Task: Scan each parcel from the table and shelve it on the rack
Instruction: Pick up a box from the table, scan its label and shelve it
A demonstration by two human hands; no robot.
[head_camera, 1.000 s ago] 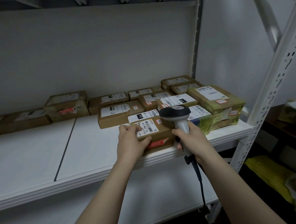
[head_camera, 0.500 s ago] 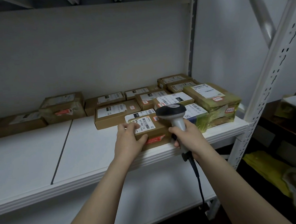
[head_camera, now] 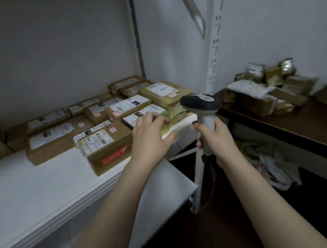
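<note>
Brown cardboard parcel (head_camera: 106, 146) lies flat on the white rack shelf (head_camera: 32, 187) at its front edge — long axis along that edge. Left hand (head_camera: 151, 133) hovers beside it, fingers loose and empty; right hand (head_camera: 217, 139) grips the upright grey barcode scanner (head_camera: 203, 110).

Smooth matt white rack (head_camera: 38, 189) shelf, matt brown cardboard parcels (head_camera: 106, 146) with white paper labels on it, glossy-taped parcel (head_camera: 162, 94) at the rack's right end, painted metal upright (head_camera: 214, 44), smooth grey plastic scanner (head_camera: 201, 106), dark wooden table (head_camera: 302, 123) right of the rack.
</note>
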